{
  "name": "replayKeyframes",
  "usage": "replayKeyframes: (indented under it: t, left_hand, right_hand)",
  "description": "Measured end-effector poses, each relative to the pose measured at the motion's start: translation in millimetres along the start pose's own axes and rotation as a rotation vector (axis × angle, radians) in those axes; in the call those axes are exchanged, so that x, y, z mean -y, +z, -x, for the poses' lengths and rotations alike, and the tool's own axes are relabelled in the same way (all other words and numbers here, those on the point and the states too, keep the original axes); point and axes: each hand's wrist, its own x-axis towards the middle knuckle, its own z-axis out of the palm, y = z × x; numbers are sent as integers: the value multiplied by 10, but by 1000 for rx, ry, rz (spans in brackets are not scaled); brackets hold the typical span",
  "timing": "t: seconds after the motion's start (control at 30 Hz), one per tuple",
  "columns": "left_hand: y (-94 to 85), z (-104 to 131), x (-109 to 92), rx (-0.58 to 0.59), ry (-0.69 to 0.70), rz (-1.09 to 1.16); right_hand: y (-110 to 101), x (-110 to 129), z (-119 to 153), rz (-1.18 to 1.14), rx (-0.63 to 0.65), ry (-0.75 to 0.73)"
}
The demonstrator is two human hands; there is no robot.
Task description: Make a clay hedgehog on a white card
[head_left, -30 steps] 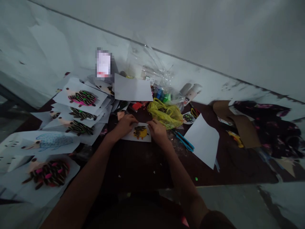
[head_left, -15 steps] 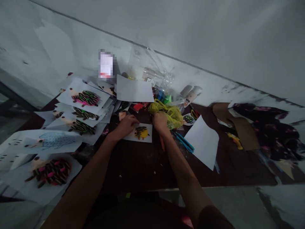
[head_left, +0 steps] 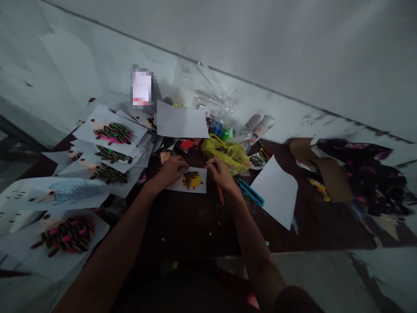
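A small white card [head_left: 201,186] with a yellow, dark-striped hedgehog figure [head_left: 192,180] lies on the dark table [head_left: 195,221]. My left hand [head_left: 171,170] rests on the card's left side, its fingers bent; whether it grips anything is hidden. At the card's upper right corner, my right hand [head_left: 220,172] has thumb and forefinger pinched together on something small and pale that I cannot make out. Just behind that hand is a crumpled yellow plastic bag [head_left: 228,153]. An orange tool [head_left: 220,194] lies below my right hand, beside blue-handled scissors [head_left: 250,191].
Hedgehog pictures on white sheets [head_left: 112,132] are piled at the left. A lit phone [head_left: 142,87] stands against the wall. White papers [head_left: 181,121] and clear plastic packs lie at the back. Brown cardboard [head_left: 332,180], a yellow tool [head_left: 319,189] and dark cloth [head_left: 368,178] are at the right.
My right hand has drawn back from the yellow bag toward the card, with its fingertips now pinched. My left hand stays at the card. The view has shifted slightly.
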Motion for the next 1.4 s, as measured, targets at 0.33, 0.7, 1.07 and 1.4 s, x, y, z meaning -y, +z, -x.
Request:
replayKeyframes:
  t: [0.33, 0.7, 1.07, 1.4]
  left_hand:
    - [-2, -3, -5, -4, -3, 17]
    - [31, -4, 37, -22, 9, 20]
    - [38, 2, 31, -25, 18, 22]
    - [31, 3, 27, -7, -1, 12]
  right_hand:
    - [152, -45, 198, -25, -13, -21]
    - [167, -40, 233, 141, 26, -17]
    - [175, 49, 169, 306, 121, -11]
    - [136, 196, 159, 410, 201, 25]
